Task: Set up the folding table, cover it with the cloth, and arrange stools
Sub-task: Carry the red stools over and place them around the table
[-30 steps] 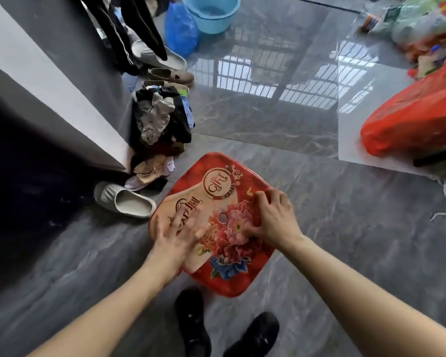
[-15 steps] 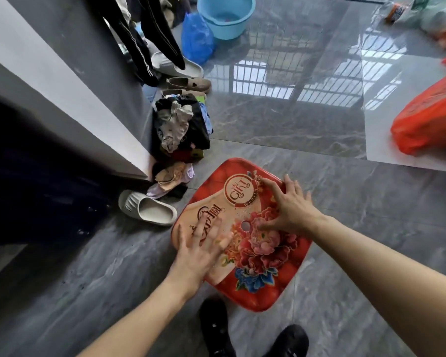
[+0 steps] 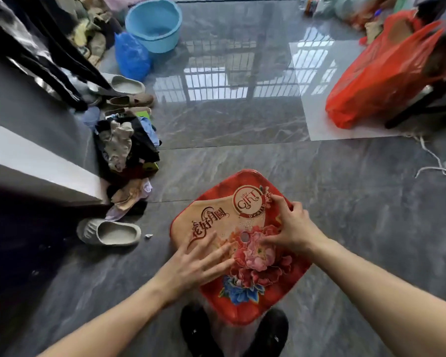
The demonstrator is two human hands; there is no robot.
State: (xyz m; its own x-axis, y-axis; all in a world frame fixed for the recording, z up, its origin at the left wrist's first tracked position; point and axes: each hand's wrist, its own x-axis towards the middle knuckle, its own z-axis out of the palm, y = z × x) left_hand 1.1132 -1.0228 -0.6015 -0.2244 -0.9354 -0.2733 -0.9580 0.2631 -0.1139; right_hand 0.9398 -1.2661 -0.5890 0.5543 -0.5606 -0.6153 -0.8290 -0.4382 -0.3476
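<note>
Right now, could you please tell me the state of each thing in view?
Stool: upright on the floor, red seat up.
Left hand: flat on the seat, fingers spread.
Right hand: on the seat, fingers curled.
Bucket: upright, open.
Red bag: open on top.
Slipper: on its sole.

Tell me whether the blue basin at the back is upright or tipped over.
Upright. The blue basin stands on the floor with its open mouth facing up and its inside bottom visible; contents cannot be told.
</note>
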